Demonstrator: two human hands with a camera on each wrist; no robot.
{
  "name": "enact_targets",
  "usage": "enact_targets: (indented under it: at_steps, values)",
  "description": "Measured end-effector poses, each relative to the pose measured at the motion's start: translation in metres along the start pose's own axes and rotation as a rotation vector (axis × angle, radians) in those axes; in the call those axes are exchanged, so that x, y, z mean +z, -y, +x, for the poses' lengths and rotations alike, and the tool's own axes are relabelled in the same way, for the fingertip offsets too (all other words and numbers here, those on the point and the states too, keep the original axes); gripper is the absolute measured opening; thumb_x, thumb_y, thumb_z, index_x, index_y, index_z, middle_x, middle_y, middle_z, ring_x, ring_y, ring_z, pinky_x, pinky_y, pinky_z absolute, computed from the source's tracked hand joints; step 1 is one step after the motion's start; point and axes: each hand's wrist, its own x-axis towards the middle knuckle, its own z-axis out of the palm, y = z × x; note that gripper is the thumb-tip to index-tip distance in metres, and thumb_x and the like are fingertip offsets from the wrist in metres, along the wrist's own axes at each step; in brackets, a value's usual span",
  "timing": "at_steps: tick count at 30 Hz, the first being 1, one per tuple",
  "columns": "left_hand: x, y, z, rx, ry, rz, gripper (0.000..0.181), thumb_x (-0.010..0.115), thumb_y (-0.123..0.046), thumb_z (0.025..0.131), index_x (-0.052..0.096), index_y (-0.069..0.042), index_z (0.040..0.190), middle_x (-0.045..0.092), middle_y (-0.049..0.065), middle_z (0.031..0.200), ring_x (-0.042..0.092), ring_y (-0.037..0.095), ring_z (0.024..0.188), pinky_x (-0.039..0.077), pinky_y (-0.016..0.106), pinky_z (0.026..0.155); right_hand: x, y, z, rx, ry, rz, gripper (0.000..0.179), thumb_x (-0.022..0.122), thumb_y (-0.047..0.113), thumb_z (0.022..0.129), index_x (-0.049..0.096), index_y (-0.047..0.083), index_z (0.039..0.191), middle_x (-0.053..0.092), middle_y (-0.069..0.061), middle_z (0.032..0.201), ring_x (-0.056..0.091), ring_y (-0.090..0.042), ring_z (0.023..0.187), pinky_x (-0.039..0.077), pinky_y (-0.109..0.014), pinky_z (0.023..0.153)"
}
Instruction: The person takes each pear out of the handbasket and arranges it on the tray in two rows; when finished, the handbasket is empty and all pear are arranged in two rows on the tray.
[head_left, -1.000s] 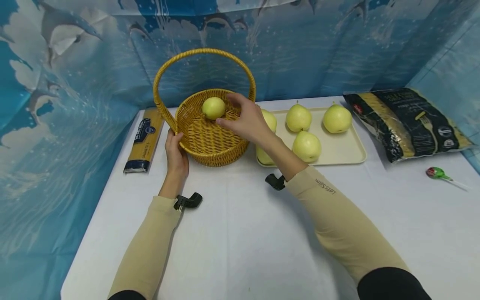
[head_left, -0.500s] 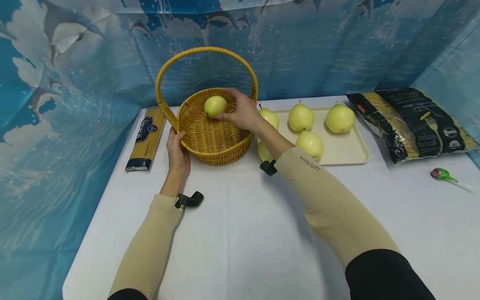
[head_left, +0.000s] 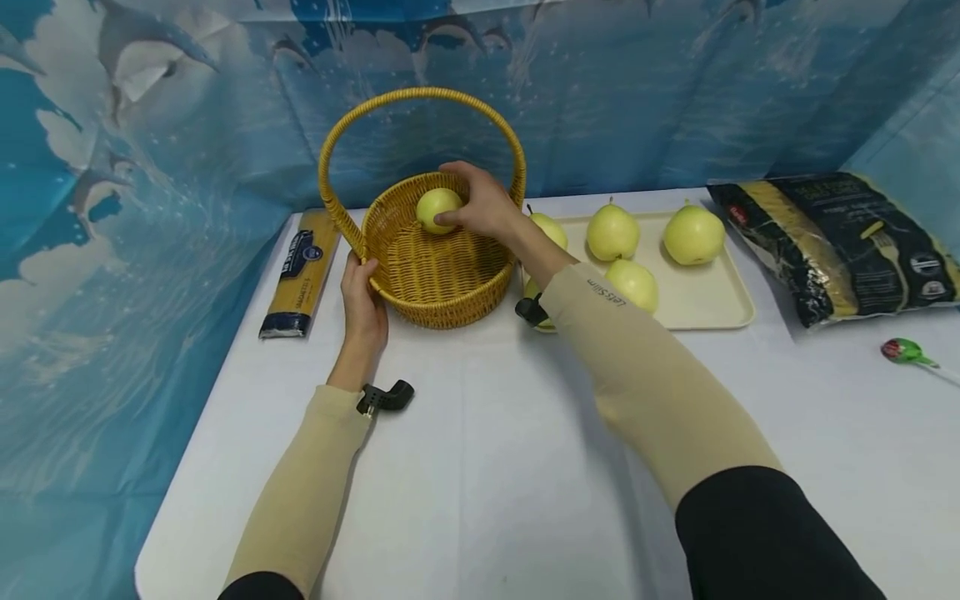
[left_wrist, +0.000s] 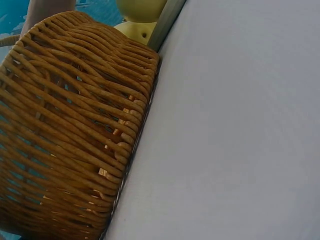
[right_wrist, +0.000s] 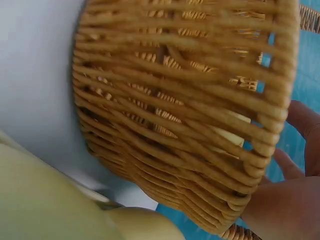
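Right hand (head_left: 480, 204) moved onto pear (head_left: 437, 206) in basket (head_left: 435, 275), fingers curled round it; left hand (head_left: 362, 300) grips rim.

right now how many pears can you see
6: one in the basket under the right hand, three in plain view on the tray, two more there partly behind the right arm; others may be hidden.

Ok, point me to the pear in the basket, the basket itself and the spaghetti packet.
pear (head_left: 437, 206), head view, on its front face left of the fingers.
basket (head_left: 442, 307), head view, on the outer front wall.
spaghetti packet (head_left: 297, 271), head view, on the middle of the packet.
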Motion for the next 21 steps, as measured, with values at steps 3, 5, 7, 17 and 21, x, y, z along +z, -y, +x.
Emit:
enact_targets:
  at_steps: [3, 5, 7, 17, 21]
  values:
    - [0.0, 0.0, 0.0, 0.007, 0.005, -0.008, 0.059, 0.043, -0.017, 0.102, 0.038, -0.007, 0.159, 0.036, 0.025, 0.158, 0.034, 0.041, 0.149, 0.026, 0.045, 0.127, -0.001, 0.0, 0.006, 0.007, 0.017, 0.012, 0.08, 0.079, 0.024, 0.096, 0.037, 0.019, 0.164, 0.037, -0.008, 0.169, 0.039, -0.031, 0.152, 0.041, -0.048, 0.119]
    - [0.0, 0.001, 0.001, 0.01, 0.007, -0.017, 0.059, 0.044, -0.017, 0.102, 0.038, -0.006, 0.159, 0.036, 0.026, 0.158, 0.033, 0.042, 0.149, 0.025, 0.046, 0.127, 0.0, 0.0, 0.01, 0.005, 0.025, 0.027, 0.078, 0.079, 0.022, 0.096, 0.039, 0.019, 0.163, 0.04, -0.011, 0.166, 0.041, -0.032, 0.151, 0.042, -0.048, 0.118]
    - [-0.001, 0.001, 0.001, 0.009, 0.006, -0.023, 0.059, 0.044, -0.017, 0.101, 0.038, -0.006, 0.159, 0.036, 0.026, 0.158, 0.033, 0.042, 0.149, 0.026, 0.047, 0.127, 0.003, -0.001, 0.012, 0.001, 0.037, 0.052, 0.077, 0.078, 0.018, 0.096, 0.039, 0.018, 0.163, 0.041, -0.012, 0.166, 0.042, -0.031, 0.15, 0.042, -0.047, 0.117]
    - [-0.001, 0.001, 0.004, 0.012, 0.005, -0.007, 0.059, 0.045, -0.018, 0.101, 0.038, -0.009, 0.159, 0.037, 0.024, 0.159, 0.035, 0.038, 0.15, 0.027, 0.043, 0.127, 0.012, -0.004, 0.023, -0.046, 0.071, 0.006, 0.075, 0.071, -0.001, 0.096, 0.04, 0.014, 0.162, 0.038, -0.013, 0.167, 0.045, -0.032, 0.147, 0.045, -0.048, 0.114]
    - [-0.002, 0.003, 0.003, 0.005, -0.001, 0.013, 0.059, 0.045, -0.018, 0.101, 0.038, -0.007, 0.159, 0.037, 0.024, 0.159, 0.036, 0.037, 0.15, 0.027, 0.042, 0.127, 0.015, -0.006, 0.027, -0.017, 0.078, -0.096, 0.073, 0.072, 0.008, 0.098, 0.041, 0.019, 0.162, 0.037, -0.006, 0.169, 0.04, -0.03, 0.151, 0.042, -0.047, 0.118]
